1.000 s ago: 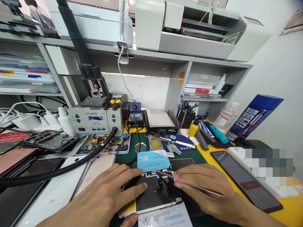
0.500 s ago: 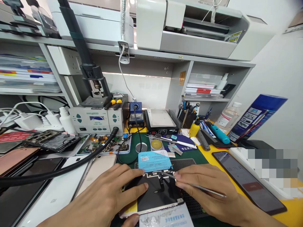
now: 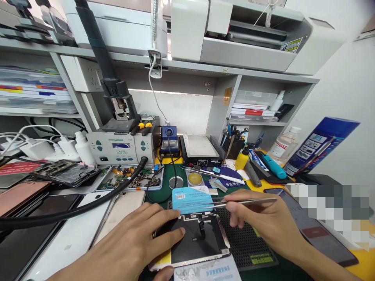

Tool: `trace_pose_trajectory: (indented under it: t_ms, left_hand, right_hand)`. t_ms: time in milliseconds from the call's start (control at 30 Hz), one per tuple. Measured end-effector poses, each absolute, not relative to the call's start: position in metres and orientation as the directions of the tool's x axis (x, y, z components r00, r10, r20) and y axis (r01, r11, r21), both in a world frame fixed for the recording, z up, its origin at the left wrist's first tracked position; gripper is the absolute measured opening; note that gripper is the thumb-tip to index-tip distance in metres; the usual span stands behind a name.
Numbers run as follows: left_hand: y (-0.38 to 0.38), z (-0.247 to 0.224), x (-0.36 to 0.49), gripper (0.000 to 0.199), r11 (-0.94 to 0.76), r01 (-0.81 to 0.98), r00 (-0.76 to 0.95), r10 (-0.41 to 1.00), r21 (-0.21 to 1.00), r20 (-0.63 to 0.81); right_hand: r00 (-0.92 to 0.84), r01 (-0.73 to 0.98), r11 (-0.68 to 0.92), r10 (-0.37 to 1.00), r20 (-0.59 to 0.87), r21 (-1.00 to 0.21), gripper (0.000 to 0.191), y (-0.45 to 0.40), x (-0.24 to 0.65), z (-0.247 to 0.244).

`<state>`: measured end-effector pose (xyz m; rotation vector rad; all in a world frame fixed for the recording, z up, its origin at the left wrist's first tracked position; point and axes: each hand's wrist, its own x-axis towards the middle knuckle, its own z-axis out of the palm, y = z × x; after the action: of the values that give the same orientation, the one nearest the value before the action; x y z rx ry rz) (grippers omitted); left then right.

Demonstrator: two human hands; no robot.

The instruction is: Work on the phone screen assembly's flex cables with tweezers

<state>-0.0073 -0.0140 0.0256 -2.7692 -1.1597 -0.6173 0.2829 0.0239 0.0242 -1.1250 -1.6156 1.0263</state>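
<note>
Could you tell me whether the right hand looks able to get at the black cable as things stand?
Probably yes: the right hand is close by, holding tweezers, and nothing seems to cover the black cable. The left hand is beside it, not over it.

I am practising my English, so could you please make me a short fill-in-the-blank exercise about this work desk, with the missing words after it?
The right hand holds a pair of ____.
The left hand rests on a flat panel whose middle is ____.
The card just beyond the panel is light ____.
The cap on the clear bottle is ____.

Missing words: tweezers; black; blue; white.
</note>
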Motion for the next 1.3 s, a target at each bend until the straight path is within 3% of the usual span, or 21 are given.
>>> trace_pose_trajectory:
  t_ms: [100,267,767,933,1300]
  left_hand:
    - [-0.015,0.025,-0.008,0.045,-0.704,0.705,0.625,0.673,0.085,0.395]
    - [-0.015,0.025,-0.007,0.046,-0.704,0.705,0.62,0.672,0.088,0.405]
    - [-0.015,0.025,-0.01,0.044,-0.69,0.719,0.622,0.692,0.083,0.366]
    - [-0.006,0.025,-0.019,0.054,-0.779,0.627,0.747,0.605,0.011,0.274]
    - [-0.007,0.024,-0.02,0.053,-0.778,0.629,0.743,0.605,0.013,0.287]
  right_hand:
    - [-0.234,0.193,0.195,0.961,0.148,-0.962,0.014,0.024,0.284,0.026]
    - [-0.331,0.257,0.25,0.93,0.158,-0.933,0.011,0.024,0.282,0.028]
    - [-0.285,0.267,0.227,0.947,0.148,-0.937,0.013,0.024,0.28,0.024]
    - [-0.278,0.309,0.294,0.937,0.21,-0.905,0.009,0.024,0.282,0.023]
    - [-0.246,0.223,0.181,0.961,0.125,-0.958,0.017,0.027,0.279,0.024]
